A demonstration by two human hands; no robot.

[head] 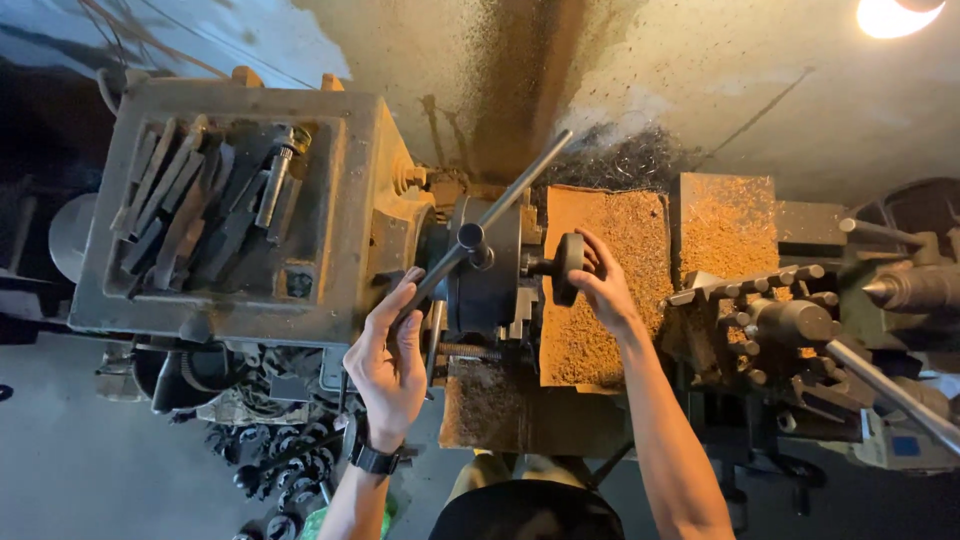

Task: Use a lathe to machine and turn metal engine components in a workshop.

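Hands on our lathe chuck (487,268).
Our left hand (388,362) clamps the chuck key handle (490,215); right hand (600,285) grips the round workpiece (570,268).

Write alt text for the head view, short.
Seen from above, a person's left hand grips the long bar of a chuck key seated in a lathe chuck, while the right hand holds a round dark workpiece at the chuck face. Tools lie atop the headstock.
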